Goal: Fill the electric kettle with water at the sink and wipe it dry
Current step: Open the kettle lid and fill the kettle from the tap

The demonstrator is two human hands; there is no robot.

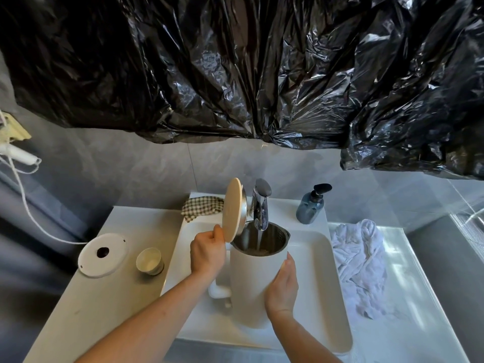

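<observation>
A white electric kettle stands tilted over the white sink, its steel mouth right under the chrome tap. Water runs from the tap into the kettle. The beige lid is swung open to the left. My left hand grips the top of the kettle's handle, thumb against the lid's edge. My right hand lies flat against the kettle's right side, fingers straight. A crumpled white cloth lies on the counter to the right of the sink.
The round white kettle base with its cord and a small beige cup sit on the counter at left. A checked cloth lies behind the sink, a blue soap dispenser behind right. Black plastic sheeting hangs overhead.
</observation>
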